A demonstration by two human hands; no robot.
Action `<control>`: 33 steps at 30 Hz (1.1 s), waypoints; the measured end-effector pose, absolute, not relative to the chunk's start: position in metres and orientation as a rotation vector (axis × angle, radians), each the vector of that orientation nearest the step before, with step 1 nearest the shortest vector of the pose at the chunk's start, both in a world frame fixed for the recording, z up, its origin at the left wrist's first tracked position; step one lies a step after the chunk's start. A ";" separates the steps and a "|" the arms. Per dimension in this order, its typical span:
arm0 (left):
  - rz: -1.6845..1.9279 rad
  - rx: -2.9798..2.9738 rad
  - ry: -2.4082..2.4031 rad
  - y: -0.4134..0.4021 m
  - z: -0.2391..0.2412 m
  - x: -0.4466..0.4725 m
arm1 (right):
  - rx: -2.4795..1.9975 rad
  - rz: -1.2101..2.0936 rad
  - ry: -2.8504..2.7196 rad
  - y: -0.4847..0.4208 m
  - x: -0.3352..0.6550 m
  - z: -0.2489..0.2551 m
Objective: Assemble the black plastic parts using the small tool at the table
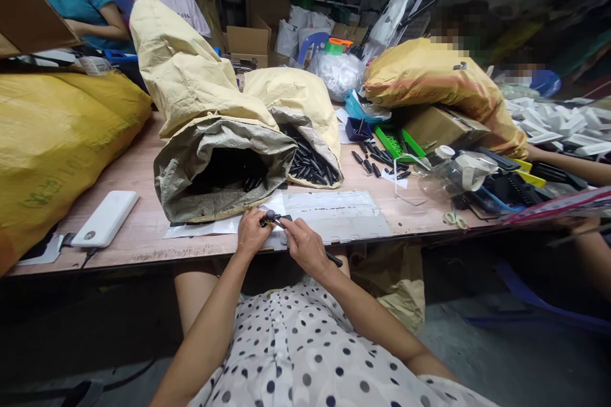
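At the table's front edge my left hand (251, 233) is closed around a small black part (269, 216) with a rounded end. My right hand (308, 247) grips a black-handled tool (334, 259); its handle sticks out below the palm, and its dark tip end meets the black part. I cannot make out the tool's exact kind. Just beyond my hands a paper sack (191, 70) lies with its grey-lined mouth toward me, a few black pieces inside. Beside it a second sack (296, 89) spills over with slim black parts (312, 162). A grey-white sheet (334, 213) lies under and right of my hands.
A white power bank (105, 219) with a cable lies left, next to a big yellow sack (62, 146). Rightward are a green tray (398, 142), loose black parts, a clear plastic jug (446, 179), scissors (456, 220) and an orange-yellow sack (429, 73). Other people sit around the table.
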State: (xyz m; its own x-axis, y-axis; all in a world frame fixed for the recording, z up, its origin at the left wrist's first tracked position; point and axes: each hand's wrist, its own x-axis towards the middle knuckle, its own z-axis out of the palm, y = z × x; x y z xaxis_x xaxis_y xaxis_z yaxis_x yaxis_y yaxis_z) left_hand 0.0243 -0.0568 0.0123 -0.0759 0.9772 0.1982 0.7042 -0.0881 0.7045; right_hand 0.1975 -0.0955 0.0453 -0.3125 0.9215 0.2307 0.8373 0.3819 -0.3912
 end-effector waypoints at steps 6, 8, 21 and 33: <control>0.996 1.820 1.792 -0.057 0.012 0.024 | -1.592 0.205 -2.112 -0.071 0.209 0.042; 1.004 1.821 1.789 -0.058 0.012 0.025 | -1.662 0.139 -2.083 -0.054 0.215 0.039; 0.940 2.017 1.594 -0.064 0.018 0.015 | -1.815 -0.142 -2.185 -0.024 0.224 0.019; 0.655 2.029 1.208 -0.158 -0.016 0.032 | -1.814 -0.148 -2.190 -0.025 0.222 0.019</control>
